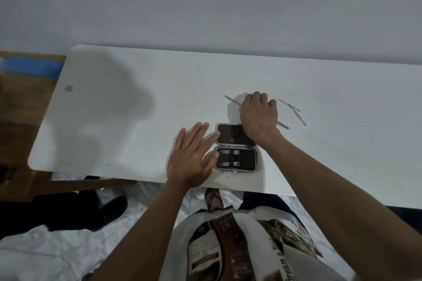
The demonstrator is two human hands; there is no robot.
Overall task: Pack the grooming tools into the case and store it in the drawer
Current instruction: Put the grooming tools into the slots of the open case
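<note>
A small dark grooming case lies open flat on the white table, lid half toward the wall. Two nail clippers sit strapped in the near half. My left hand rests flat with fingers spread, fingertips touching the case's left edge. Just beyond the lid, my right hand is curled down over thin metal tools; a pointed tool sticks out to its left and another end to its right. I cannot tell whether the fingers grip them. Two more thin metal tools lie crossed to the right.
The table's near edge runs just below the case. A wooden surface with a blue item adjoins the table on the left. The wall stands behind. My legs and foot show below the table edge.
</note>
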